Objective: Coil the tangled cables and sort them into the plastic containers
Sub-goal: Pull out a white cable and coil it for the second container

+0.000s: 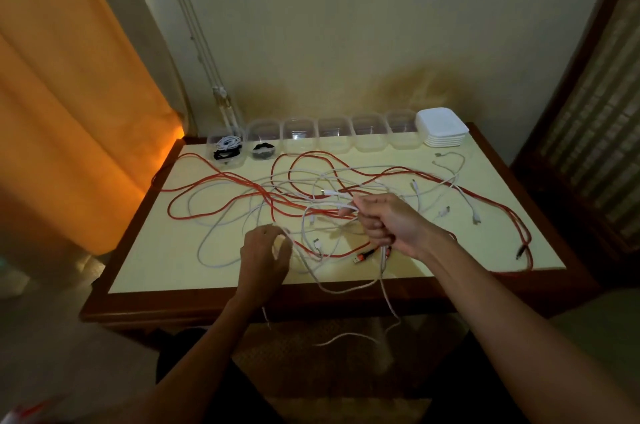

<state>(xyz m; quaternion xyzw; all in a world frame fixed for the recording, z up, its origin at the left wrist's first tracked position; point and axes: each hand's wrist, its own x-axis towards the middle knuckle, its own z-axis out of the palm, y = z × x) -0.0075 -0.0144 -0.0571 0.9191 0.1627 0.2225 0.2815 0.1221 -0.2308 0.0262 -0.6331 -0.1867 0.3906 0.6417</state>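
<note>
A pale tabletop (156,261) carries tangled red cables (221,178) and white cables (207,233); right hand (388,219) grips a white cable, left hand (265,255) pinches another; containers (332,134) line the far edge

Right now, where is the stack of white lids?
In the head view, the lids sit at the table's far right corner, right of the row of containers.

Our right hand (384,223) grips white cables (348,206) over the table (502,250); left hand (265,252) pinches another white strand (304,261).
</note>
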